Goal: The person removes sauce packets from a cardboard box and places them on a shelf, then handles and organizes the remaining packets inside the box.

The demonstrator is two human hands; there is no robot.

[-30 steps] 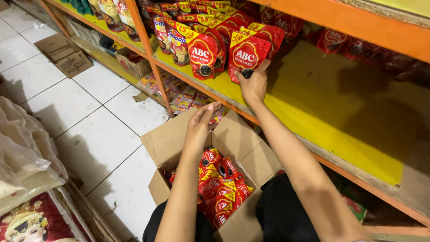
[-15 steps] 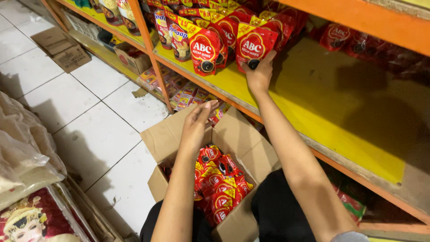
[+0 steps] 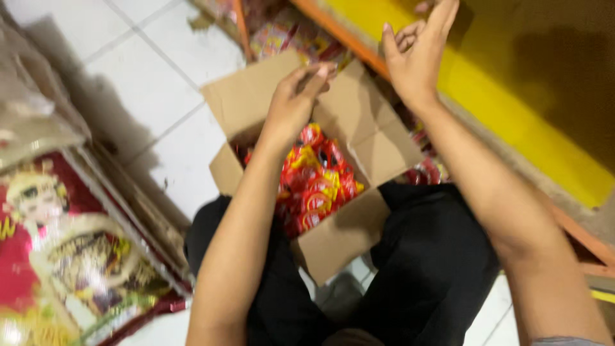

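Note:
An open cardboard box [image 3: 253, 96] stands on the floor between my knees, with several red and yellow pouches [image 3: 317, 182] inside. My left hand [image 3: 295, 102] hovers over the box's far flaps, fingers loosely bent and holding nothing. My right hand [image 3: 416, 54] is raised to the right of it, in front of the yellow shelf board [image 3: 512, 109]. Its fingers are spread and it holds nothing. The picture is blurred by motion.
The shelf's orange front edge [image 3: 349, 32] runs diagonally behind the box, with more pouches [image 3: 288, 38] on the level below. Large printed sacks [image 3: 70, 256] lean at my left. White floor tiles [image 3: 147, 83] lie beyond the box. My legs in black trousers [image 3: 435, 269] flank it.
My right hand has let go of the red pouch on the shelf and come down toward the box. My view has tilted down, and the shelved pouches have left the frame.

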